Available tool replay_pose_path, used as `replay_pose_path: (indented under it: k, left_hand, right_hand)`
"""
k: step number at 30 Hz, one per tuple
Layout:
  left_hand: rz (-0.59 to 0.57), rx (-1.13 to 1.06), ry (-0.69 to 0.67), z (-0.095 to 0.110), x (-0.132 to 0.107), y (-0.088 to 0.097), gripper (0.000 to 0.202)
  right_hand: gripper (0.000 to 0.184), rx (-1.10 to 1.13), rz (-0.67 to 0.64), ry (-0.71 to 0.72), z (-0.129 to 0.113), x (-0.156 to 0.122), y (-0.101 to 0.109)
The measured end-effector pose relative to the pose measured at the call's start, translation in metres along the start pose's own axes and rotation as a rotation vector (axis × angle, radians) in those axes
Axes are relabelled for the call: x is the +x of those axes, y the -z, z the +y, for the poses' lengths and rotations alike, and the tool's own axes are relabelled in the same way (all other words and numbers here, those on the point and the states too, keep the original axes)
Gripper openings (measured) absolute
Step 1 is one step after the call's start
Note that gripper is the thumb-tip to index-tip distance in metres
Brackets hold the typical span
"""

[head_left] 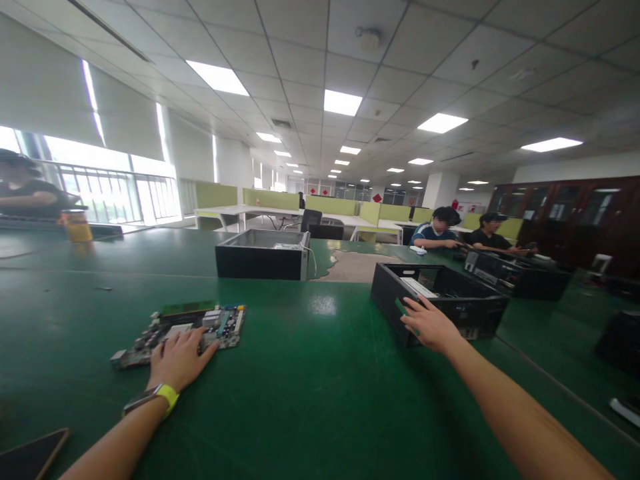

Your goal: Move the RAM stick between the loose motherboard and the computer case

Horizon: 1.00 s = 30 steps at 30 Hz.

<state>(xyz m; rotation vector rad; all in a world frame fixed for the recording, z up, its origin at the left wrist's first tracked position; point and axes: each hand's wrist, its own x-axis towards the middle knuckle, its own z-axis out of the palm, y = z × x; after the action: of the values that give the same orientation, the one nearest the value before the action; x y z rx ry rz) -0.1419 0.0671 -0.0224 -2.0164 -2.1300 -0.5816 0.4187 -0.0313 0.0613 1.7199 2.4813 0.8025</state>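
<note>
My left hand [179,360], with a watch on a yellow-green strap at the wrist, lies palm down over a motherboard [230,330] on the green table. Its fingers are stretched out over the board and hide part of it. A green strip [187,308] stands along the board's far edge. Off to the right, my right hand [431,325] is in front of the near left corner of an open black computer case [480,313]. Between its fingers is a thin green strip, which looks like a RAM stick [414,331]; the fingers cover its middle.
Another open computer case [263,264] stands at the table's far edge, beside a torn patch [363,267] in the green covering. A third case [520,273] is at the right, near two seated people. At the lower left lies a dark flat object [35,457]. An orange container [77,227] stands far left.
</note>
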Motion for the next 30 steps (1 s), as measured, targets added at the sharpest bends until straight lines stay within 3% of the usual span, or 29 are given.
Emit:
replay_pose_path:
  k: [8, 15, 19, 22, 30]
  left_hand:
    - [-0.054, -0.011, 0.015, -0.002, 0.0, 0.001, 0.052]
    - [-0.092, -0.044, 0.038, 0.005, 0.002, 0.002, 0.048]
    - [-0.123, -0.063, -0.025, 0.039, -0.01, 0.011, 0.043]
    - [-0.16, -0.093, -0.105, 0.076, -0.028, 0.023, 0.042]
    - [-0.305, -0.271, -0.434, 0.167, -0.11, 0.038, 0.035]
  right_hand:
    - [0.031, 0.015, 0.033, -0.056, -0.006, 0.001, -0.004]
    - [0.034, 0.05, 0.074, -0.112, -0.029, 0.023, 0.005]
    - [0.036, 0.191, 0.083, -0.079, -0.063, 0.041, 0.006]
    - [0.037, 0.311, 0.05, -0.147, -0.098, 0.053, 0.008]
    - [0.039, 0.51, 0.118, -0.197, -0.173, 0.068, 0.015]
